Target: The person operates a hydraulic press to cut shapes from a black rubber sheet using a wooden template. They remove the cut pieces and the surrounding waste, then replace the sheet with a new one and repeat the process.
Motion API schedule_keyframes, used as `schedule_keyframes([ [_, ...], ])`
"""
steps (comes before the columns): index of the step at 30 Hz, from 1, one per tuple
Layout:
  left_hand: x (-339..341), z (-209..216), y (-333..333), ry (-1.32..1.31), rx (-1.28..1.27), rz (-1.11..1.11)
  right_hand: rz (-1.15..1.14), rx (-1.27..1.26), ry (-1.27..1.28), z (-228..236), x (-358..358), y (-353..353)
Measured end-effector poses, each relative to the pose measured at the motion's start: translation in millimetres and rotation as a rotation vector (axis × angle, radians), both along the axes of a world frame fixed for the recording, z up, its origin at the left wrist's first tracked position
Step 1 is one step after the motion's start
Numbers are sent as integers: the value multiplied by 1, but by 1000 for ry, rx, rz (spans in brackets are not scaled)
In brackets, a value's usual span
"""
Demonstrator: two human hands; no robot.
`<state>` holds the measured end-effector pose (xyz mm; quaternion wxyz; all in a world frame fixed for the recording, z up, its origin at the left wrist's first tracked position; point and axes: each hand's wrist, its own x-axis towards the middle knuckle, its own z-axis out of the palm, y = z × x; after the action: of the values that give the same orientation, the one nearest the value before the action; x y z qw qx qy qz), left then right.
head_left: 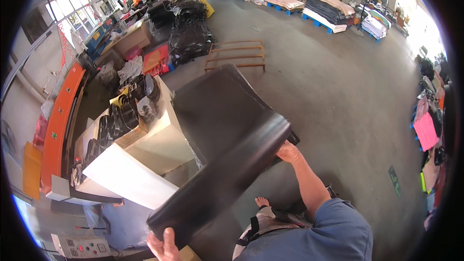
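Note:
A large black sheet point(227, 169), smooth and slightly shiny, hangs bent in a curve between my two hands. At its near left corner my left hand point(163, 246) is closed on the edge, thumb on top. My right hand point(288, 152) grips the opposite edge, its fingers partly hidden beneath the sheet. Beyond the curve lies a stack of flat black sheets point(215, 101). Whether the held sheet still touches that stack, I cannot tell. To the left of the held sheet stands a white panel point(130, 176) beside a pale box-like stand point(164, 150).
Black curved strips point(118, 118) crowd the stand's left side. Farther left runs a machine with a long orange panel point(62, 121); a control box point(82, 247) sits low. A rusty metal frame point(237, 55) stands ahead on the floor. Loaded pallets point(328, 12) line the back; scraps point(425, 130) lie right.

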<state>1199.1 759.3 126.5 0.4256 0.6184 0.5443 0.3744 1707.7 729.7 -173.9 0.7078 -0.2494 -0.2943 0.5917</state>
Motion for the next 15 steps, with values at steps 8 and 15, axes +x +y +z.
schedule_keyframes([
  [8,-118,-38,-126,-51,-306,626,23,-644,-758,63,-116,-24],
  [15,-263,-145,-219,-62,-628,796,127,-749,-985,17,-243,-80],
])
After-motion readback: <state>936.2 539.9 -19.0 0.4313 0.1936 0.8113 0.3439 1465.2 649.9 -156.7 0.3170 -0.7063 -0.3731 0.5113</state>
